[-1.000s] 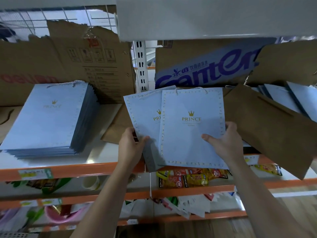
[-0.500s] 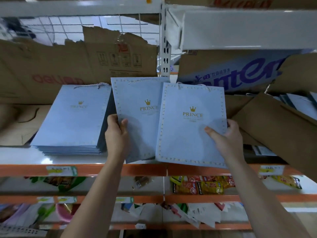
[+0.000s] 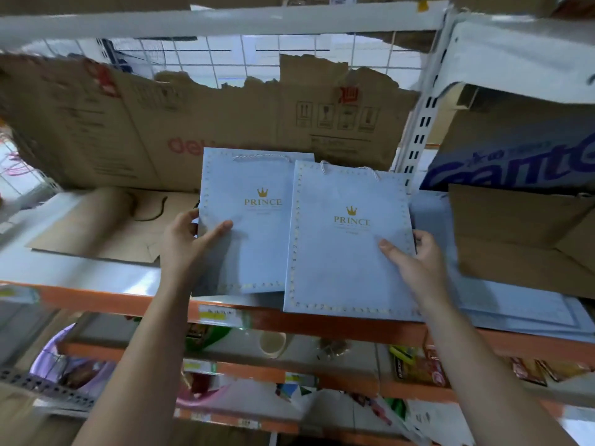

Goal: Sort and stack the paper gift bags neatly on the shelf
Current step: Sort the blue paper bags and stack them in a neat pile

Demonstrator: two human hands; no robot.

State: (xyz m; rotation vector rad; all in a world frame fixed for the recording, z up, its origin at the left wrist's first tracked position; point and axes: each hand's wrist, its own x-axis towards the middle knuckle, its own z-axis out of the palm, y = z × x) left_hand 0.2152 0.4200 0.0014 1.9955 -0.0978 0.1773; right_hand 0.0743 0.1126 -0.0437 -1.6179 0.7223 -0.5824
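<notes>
Two flat light-blue paper gift bags with a gold crown and "PRINCE" print lie side by side over the shelf (image 3: pixel 80 278). My left hand (image 3: pixel 190 239) grips the left bag (image 3: pixel 254 249) by its left edge, thumb on top. The right bag (image 3: pixel 341 265) overlaps the left one and hangs a little over the orange shelf front; my right hand (image 3: pixel 415 259) holds it at its right edge. A dark edge of more bags shows just under the left bag, the rest hidden.
A flat brown paper bag (image 3: pixel 106 230) lies on the shelf at left. Brown bags (image 3: pixel 515 239) sit at right on more flat blue bags (image 3: pixel 521 307). Torn cardboard (image 3: pixel 225 117) lines the back, with a white upright (image 3: pixel 421 114). Lower shelves hold snacks and cups.
Both hands carried their bags to the left. The left bag now covers the blue stack that lay open at left before, and the right bag overlaps it.
</notes>
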